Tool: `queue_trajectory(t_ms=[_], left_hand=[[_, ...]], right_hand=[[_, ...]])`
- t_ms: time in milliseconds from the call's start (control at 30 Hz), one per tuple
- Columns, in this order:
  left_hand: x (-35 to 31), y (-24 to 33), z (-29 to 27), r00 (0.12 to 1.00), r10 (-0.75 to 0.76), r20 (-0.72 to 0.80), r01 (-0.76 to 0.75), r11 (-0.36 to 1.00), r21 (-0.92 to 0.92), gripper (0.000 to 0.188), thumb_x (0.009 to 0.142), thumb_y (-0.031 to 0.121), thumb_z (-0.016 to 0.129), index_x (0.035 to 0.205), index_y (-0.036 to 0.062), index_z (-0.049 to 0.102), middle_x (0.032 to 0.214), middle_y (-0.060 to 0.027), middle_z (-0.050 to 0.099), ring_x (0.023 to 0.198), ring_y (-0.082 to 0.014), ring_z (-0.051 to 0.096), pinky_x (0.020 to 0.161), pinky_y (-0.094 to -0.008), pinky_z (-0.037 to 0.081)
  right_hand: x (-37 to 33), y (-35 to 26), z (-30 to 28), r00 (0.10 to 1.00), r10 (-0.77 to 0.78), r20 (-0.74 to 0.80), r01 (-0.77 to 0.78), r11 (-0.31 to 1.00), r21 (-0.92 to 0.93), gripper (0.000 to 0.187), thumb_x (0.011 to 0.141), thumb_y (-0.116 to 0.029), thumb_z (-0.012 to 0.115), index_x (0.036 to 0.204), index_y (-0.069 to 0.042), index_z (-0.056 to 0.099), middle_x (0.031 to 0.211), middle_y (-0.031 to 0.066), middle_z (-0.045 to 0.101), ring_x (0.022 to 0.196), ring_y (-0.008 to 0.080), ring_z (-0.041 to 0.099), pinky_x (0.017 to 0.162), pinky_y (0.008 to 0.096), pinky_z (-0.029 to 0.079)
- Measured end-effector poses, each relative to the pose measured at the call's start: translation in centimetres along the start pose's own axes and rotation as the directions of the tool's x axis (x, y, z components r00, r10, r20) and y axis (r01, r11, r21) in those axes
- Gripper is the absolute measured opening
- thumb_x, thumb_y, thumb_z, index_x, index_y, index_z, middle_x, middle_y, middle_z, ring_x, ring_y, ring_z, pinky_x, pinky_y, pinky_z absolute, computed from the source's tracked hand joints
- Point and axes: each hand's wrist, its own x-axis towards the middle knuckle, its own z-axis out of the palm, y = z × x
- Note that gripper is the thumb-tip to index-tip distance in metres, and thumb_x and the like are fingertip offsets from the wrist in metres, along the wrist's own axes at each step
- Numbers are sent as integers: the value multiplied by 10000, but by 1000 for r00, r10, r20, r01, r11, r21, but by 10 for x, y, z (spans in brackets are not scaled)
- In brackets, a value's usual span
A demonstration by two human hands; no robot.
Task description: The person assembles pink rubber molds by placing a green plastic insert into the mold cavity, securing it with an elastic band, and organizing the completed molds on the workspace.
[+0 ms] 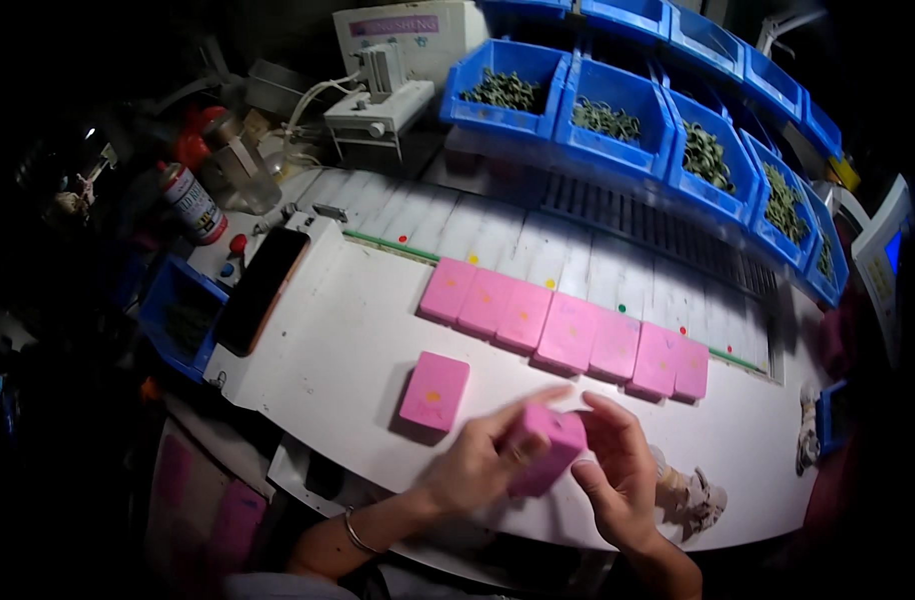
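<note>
My left hand [481,458] grips a pink block [556,462] between thumb and fingers, tilted above the front of the white worktop. Close on the block's right side is my right hand [618,470], its fingers curved and apart; whether a fingertip touches the block I cannot tell. Another pink block [435,393] with a yellow mark lies alone to the left of my hands. Beyond them, several pink blocks [568,332] stand side by side in a slanting row along the far part of the worktop [318,355].
Blue bins [618,150] of small greenish parts hang at the back. A phone [268,290] lies at the left edge, near a spray can [195,205]. A brush-like tool wrapped in cloth [696,498] lies right of my right hand. A screen [883,255] stands far right.
</note>
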Motion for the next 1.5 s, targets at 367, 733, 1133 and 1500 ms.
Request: queue_trajectory(t_ms=[367, 733, 1133, 1500], left_hand=[[134, 59, -251, 719, 111, -686, 113, 955, 274, 277, 810, 207, 650, 954, -25, 602, 867, -80, 623, 774, -138, 607, 701, -265, 504], [167, 25, -265, 667, 544, -509, 496, 186, 848, 415, 658, 289, 771, 932, 28, 598, 996, -201, 571, 902, -344, 583, 790, -383, 470], [5, 31, -51, 983, -107, -147, 178, 412, 893, 722, 758, 347, 678, 1252, -84, 377, 1030, -254, 521, 941, -375, 558, 804, -427, 462], [-14, 16, 19, 939, -333, 82, 343, 921, -187, 466, 971, 312, 445, 1265, -42, 366, 1079, -128, 537, 950, -129, 548, 801, -249, 458]], right_hand=[[14, 14, -1, 997, -50, 62, 69, 931, -357, 251, 833, 47, 544, 1082, 38, 570, 1014, 136, 607, 892, 177, 614, 794, 275, 484], [9, 26, -3, 997, 9, 74, 20, 923, -384, 165, 848, 63, 531, 995, 48, 602, 924, 124, 615, 821, 148, 606, 738, 243, 479], [19, 22, 9, 949, -215, 231, 311, 768, -560, 763, 702, -73, 730, 1342, 52, 334, 1243, 241, 421, 1080, 384, 473, 891, 393, 434], [-10, 30, 18, 801, -569, 187, 512, 488, -707, 790, 609, 34, 688, 1297, 173, 325, 1260, 332, 397, 1105, 422, 483, 900, 419, 457]])
